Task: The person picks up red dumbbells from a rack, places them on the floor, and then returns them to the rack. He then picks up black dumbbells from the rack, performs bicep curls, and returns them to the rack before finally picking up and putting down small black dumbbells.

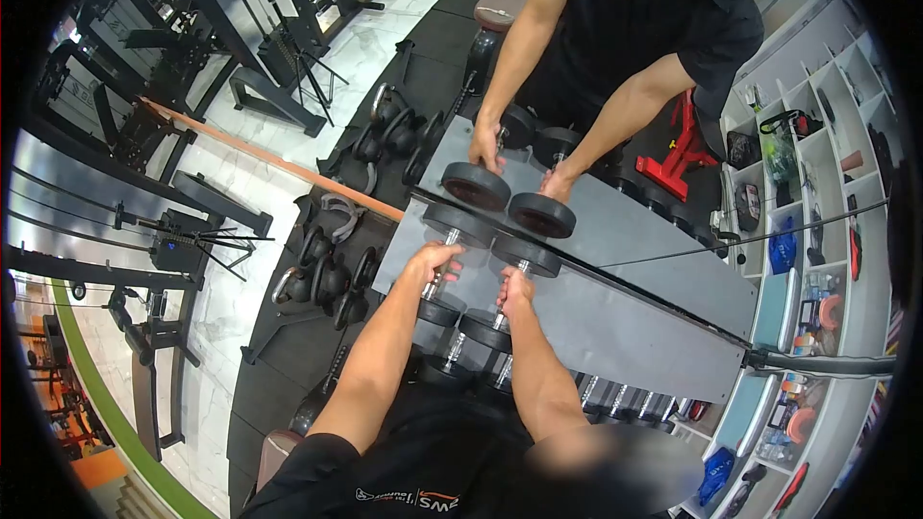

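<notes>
My left hand (437,264) is wrapped round the chrome handle of a dumbbell (456,224) with thick black round heads. In my right hand (515,290) is a second, matching dumbbell (527,256), gripped by its handle. The two dumbbells are side by side, their far heads close to the mirror and overlapping the grey panel (615,312) in this view. Behind my hands, nearer my body, chrome-handled dumbbells (456,350) sit in a row. The upper half shows the reflection of my arms and of both held dumbbells (476,185).
More dumbbells (620,398) line the rack to the right. Kettlebells (332,279) stand on black matting at left. A white shelf unit (769,404) with small items is at right. Weight machines (159,327) and a tripod (197,245) stand farther left.
</notes>
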`<move>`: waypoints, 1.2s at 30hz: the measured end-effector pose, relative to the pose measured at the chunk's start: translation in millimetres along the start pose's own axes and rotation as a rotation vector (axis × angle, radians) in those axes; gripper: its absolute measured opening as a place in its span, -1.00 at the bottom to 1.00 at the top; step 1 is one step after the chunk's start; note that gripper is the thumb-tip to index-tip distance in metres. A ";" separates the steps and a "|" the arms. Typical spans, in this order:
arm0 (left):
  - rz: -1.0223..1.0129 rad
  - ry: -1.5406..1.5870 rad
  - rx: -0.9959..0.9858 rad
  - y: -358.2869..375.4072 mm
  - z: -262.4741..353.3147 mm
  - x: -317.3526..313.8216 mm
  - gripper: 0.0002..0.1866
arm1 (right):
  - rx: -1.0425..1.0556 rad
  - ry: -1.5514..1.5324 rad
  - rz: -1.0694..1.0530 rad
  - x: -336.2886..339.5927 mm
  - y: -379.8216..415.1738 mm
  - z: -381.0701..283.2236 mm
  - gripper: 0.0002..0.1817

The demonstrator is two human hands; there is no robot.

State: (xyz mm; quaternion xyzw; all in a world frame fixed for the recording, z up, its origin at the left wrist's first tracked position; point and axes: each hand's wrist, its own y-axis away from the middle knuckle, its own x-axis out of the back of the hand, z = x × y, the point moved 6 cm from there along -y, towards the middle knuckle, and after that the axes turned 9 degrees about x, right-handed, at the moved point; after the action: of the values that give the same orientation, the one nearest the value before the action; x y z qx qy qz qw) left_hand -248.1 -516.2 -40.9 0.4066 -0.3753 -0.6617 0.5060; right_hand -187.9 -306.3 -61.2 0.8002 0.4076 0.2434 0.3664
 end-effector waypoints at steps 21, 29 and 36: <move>-0.193 -0.077 0.063 -14.2 -4.8 -3.5 -0.66 | 0.022 -0.004 0.051 0.7 3.5 -2.8 -0.72; -0.026 -0.054 0.080 -13.4 -4.4 -5.8 -0.57 | 0.035 0.010 0.061 0.3 -2.6 2.3 -0.73; 0.069 0.000 0.060 -16.2 -5.9 -7.6 -0.68 | 0.069 0.055 0.086 1.2 -0.9 -0.5 -0.74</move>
State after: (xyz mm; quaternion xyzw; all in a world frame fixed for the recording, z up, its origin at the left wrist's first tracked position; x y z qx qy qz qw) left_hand -247.4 -505.9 -56.7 0.4084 -0.4086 -0.6322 0.5163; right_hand -188.1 -304.8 -61.4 0.8222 0.3907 0.2666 0.3166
